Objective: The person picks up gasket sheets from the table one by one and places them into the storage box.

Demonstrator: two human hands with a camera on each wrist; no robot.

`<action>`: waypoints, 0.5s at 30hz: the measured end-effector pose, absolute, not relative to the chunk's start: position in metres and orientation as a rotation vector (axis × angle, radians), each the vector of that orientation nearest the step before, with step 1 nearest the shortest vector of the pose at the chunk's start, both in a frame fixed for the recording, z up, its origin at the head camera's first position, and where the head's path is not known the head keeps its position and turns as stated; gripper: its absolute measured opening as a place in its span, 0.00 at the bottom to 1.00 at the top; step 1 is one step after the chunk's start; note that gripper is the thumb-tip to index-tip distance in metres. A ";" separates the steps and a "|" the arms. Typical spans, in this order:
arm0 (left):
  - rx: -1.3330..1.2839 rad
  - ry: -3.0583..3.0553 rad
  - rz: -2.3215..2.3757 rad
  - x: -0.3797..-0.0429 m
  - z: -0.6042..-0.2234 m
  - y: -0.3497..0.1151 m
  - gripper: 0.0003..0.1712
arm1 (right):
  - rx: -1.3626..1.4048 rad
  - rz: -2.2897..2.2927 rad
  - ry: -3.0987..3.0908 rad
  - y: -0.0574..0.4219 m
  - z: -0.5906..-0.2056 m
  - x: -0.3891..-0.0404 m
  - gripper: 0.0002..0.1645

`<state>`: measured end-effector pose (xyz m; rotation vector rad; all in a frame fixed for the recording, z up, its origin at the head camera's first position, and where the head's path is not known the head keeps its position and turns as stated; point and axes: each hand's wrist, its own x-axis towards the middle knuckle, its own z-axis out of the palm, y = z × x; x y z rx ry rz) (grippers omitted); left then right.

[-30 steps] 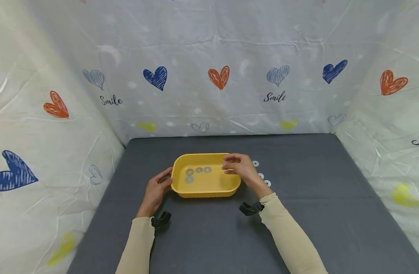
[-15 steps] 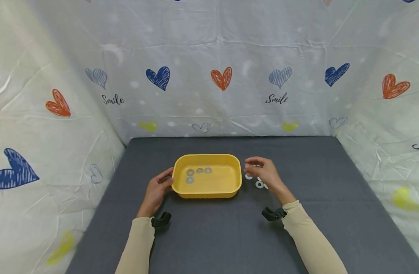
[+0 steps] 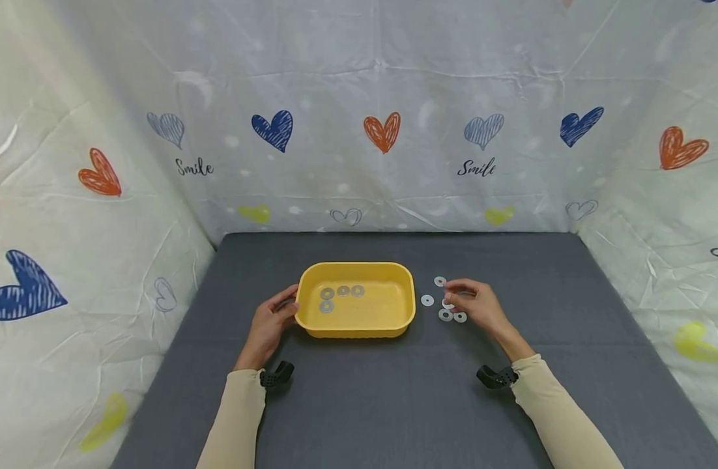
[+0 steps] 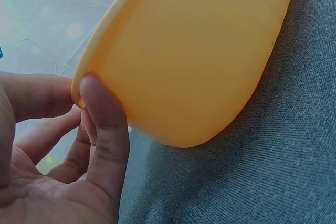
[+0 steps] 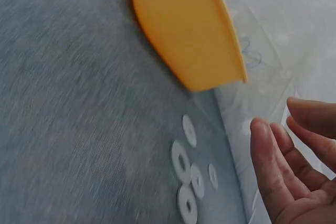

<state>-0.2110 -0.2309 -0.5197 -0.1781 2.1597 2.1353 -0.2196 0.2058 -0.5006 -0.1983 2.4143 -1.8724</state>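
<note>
A yellow plastic tray [image 3: 371, 319] with rounded corners sits on the table, several flat metal washers [image 3: 327, 294] lying toward the left of its floor. My left hand [image 3: 268, 327] pinches the tray's left rim between thumb and fingers, as the left wrist view shows close up. To the right of the tray, several more washers [image 3: 427, 300] lie loosely grouped on the cloth. Over the right side of that group hovers my right hand [image 3: 479, 306], partly covering one washer. Its thumb and fingertips stand apart in the right wrist view, with nothing between them.
Dark grey cloth [image 3: 359, 404] covers the table. A pale curtain [image 3: 335, 85] printed with hearts rises along the back and both sides. Each wrist wears a black strap-like device, such as the right wristband [image 3: 496, 377].
My right hand has gone from above the tray's right end to the right, over the loose washers. My left hand and the tray have stayed in place.
</note>
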 end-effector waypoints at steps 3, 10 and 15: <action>-0.184 2.170 2.144 -0.212 -0.519 -0.231 0.29 | -0.216 -1.823 2.496 0.213 -0.504 -0.217 0.23; -0.172 2.184 2.134 -0.213 -0.520 -0.232 0.29 | -0.242 -1.589 2.732 0.229 -0.512 -0.208 0.21; -0.185 2.179 2.127 -0.212 -0.520 -0.231 0.30 | -0.232 -1.479 2.814 0.236 -0.516 -0.204 0.21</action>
